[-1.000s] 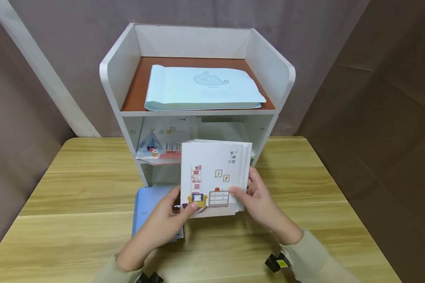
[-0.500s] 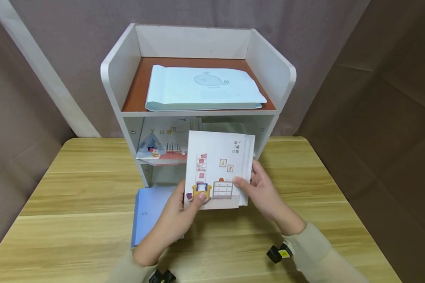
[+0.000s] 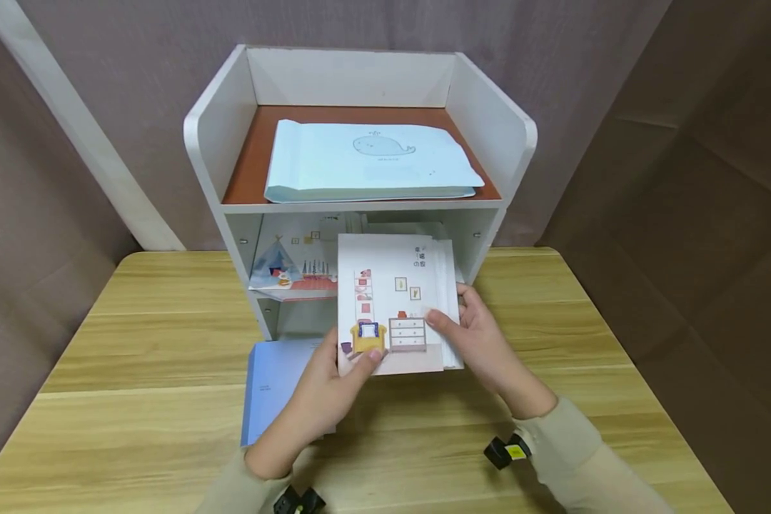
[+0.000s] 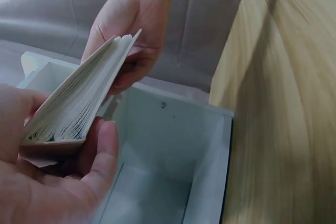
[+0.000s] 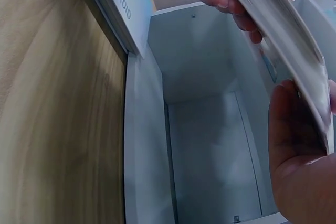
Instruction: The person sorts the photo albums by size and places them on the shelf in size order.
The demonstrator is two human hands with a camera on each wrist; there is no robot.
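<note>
Both hands, left hand (image 3: pixel 324 389) and right hand (image 3: pixel 478 343), grip a white illustrated-cover book (image 3: pixel 392 303) before the white wooden shelf unit (image 3: pixel 231 235) at the surface's far edge.

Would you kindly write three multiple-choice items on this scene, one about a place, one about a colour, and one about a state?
1. Where does the pale book with the whale drawing lie?
A. on the top shelf of the white rack
B. on the wooden table
C. in the person's hands

2. What colour is the book lying flat on the table, beside the left hand?
A. red
B. blue
C. green

3. How is the white book with the furniture picture held?
A. by the left hand alone
B. by nobody; it lies flat
C. by both hands, the right hand too

Answers: 1 A, it rests on the brown top board. 2 B, its cover is light blue. 3 C, each hand has a grip on one side.
</note>
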